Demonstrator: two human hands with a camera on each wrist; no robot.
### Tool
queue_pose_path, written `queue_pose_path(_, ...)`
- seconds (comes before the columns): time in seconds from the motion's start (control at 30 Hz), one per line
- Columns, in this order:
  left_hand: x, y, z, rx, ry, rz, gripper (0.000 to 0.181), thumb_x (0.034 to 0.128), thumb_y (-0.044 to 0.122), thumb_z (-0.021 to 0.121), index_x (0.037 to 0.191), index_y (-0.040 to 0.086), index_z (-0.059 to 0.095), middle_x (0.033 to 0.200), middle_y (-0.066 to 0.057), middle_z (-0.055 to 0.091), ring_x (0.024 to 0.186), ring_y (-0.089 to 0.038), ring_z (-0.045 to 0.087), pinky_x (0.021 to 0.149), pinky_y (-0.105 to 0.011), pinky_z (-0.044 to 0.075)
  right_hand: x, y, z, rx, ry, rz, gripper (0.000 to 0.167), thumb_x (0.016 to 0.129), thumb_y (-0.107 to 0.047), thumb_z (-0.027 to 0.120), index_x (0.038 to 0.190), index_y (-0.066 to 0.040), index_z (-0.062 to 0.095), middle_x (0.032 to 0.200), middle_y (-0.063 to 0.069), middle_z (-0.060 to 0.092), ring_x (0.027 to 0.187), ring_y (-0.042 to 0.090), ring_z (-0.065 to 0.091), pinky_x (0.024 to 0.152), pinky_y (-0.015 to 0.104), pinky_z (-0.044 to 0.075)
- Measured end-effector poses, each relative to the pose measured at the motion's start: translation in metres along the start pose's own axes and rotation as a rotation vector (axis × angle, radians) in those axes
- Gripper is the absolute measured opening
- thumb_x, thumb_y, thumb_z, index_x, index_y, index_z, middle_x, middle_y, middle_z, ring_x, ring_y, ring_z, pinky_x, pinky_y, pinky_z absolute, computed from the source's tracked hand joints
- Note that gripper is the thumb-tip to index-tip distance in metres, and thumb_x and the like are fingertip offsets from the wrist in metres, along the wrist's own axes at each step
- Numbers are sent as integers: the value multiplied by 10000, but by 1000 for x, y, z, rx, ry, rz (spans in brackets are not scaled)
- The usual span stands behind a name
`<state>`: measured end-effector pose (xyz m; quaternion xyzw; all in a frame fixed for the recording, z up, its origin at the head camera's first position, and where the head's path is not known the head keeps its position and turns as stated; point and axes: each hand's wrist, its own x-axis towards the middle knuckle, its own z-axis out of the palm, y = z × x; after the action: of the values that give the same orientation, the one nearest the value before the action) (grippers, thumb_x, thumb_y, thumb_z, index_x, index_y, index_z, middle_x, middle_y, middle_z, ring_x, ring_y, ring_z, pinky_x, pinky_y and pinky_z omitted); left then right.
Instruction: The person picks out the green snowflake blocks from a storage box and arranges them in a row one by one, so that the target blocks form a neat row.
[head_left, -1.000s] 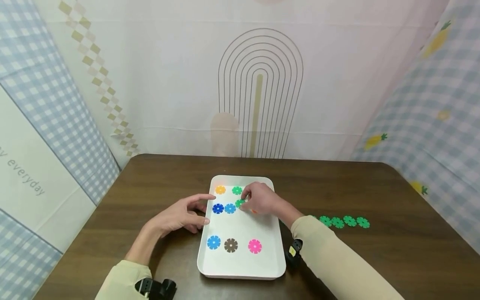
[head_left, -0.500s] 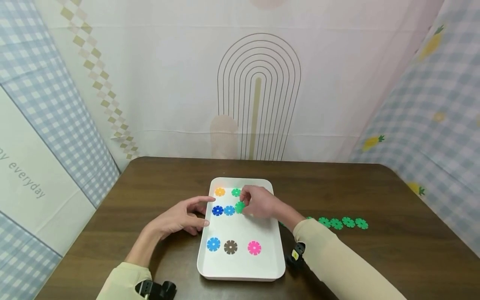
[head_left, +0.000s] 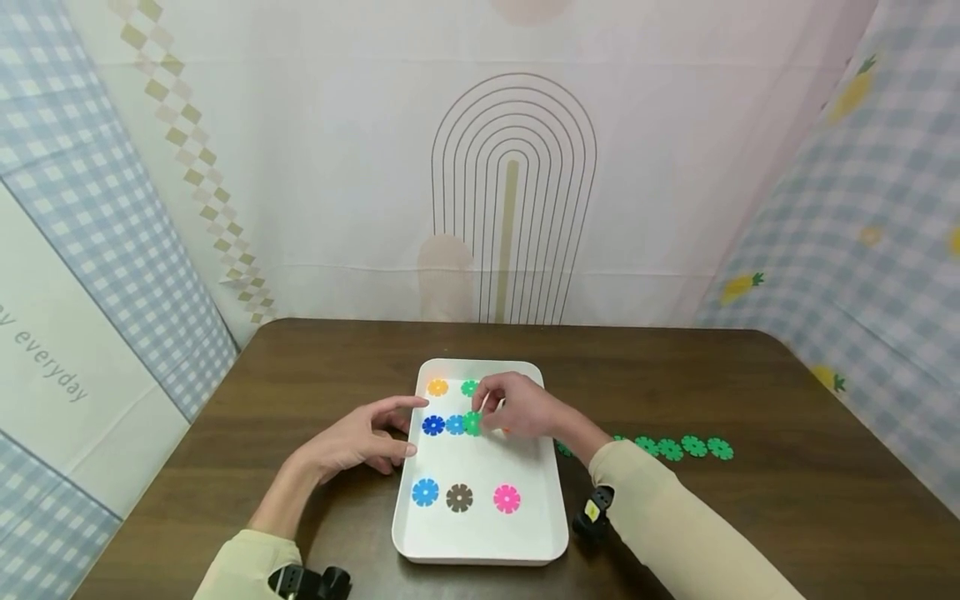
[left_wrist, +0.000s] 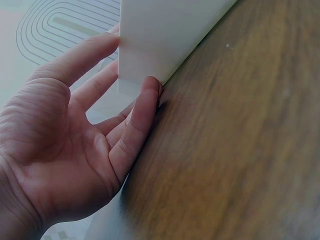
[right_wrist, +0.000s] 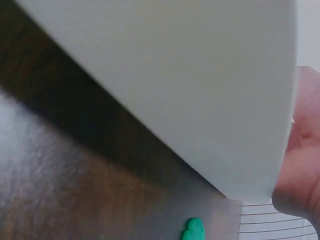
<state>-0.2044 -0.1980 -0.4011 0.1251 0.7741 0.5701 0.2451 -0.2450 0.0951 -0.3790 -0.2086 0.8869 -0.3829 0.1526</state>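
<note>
A white tray (head_left: pixel 480 537) holds several flat, slotted, flower-shaped plastic discs. My right hand (head_left: pixel 521 407) pinches a green disc (head_left: pixel 472 423) at its right edge. This disc overlaps or meets the right side of a light blue disc (head_left: pixel 455 425), which lies beside a dark blue disc (head_left: pixel 433 426); whether they interlock I cannot tell. With fingers extended, my left hand (head_left: pixel 360 437) touches the tray's left rim, and the left wrist view shows its fingertips against the tray wall (left_wrist: pixel 160 40). In the right wrist view the tray wall hides most of my right hand (right_wrist: pixel 302 155).
Also in the tray are an orange disc (head_left: pixel 437 387), another green disc (head_left: pixel 468 388), a light blue disc (head_left: pixel 425 492), a brown disc (head_left: pixel 460 498) and a pink disc (head_left: pixel 507 499). Several green discs (head_left: pixel 693 447) lie in a row on the wooden table (head_left: pixel 337 358), right of the tray.
The green disc in my right hand has moved left and now reaches over the light blue disc's edge. My left hand stays at the tray rim. The head view has shifted slightly.
</note>
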Motion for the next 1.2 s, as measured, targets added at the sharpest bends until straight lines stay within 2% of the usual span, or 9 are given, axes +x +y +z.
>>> queue_pose_path(0.07,0,0,0,-3,-1,3,708,943,197,800,1575,179,481,1269,-207,585,889,-249,668,749,-407,614,-1,0,-3,48,-14,-10,121,925,-12,753,982,-118,748,866,28,637,761,164,557,610,258,462)
queue_pose_path(0.27,2,1,1,9,-4,2,706,944,210,799,1576,189,484,1276,-203,584,897,-251,672,756,-408,613,-10,2,-16,292,-60,3,127,949,-95,767,1076,-87,766,811,56,629,508,158,457,495,254,396)
queue_pose_path(0.37,2,2,1,12,-6,3,710,942,211,801,1577,190,483,1279,-207,582,895,-253,671,756,-411,614,-19,3,-22,374,-59,19,160,955,-97,754,1111,-63,753,832,112,647,519,166,476,492,253,402)
queue_pose_path(0.67,0,0,1,13,-3,15,719,942,196,798,1583,178,473,1269,-208,588,877,-248,670,745,-402,608,-47,14,-35,490,-28,56,248,966,-122,763,1185,-19,709,873,57,653,529,142,455,479,231,376)
queue_pose_path(0.93,1,0,2,6,-8,12,724,944,204,795,1589,188,467,1284,-210,585,882,-251,666,747,-400,609,-83,45,-50,505,35,89,312,968,-176,777,1223,-24,683,895,118,667,528,121,460,481,221,393)
queue_pose_path(1.07,0,0,2,3,-16,16,737,943,205,794,1597,178,454,1289,-215,580,882,-250,657,744,-395,608,-108,65,-63,551,88,73,254,983,-152,755,1203,-48,684,902,67,705,526,92,452,475,207,371)
queue_pose_path(1.2,-1,0,1,7,-18,20,742,943,199,794,1599,168,448,1282,-217,576,878,-249,654,744,-399,607,-137,89,-81,615,166,8,139,1016,-78,691,1143,-132,714,875,-35,722,530,44,454,452,212,312)
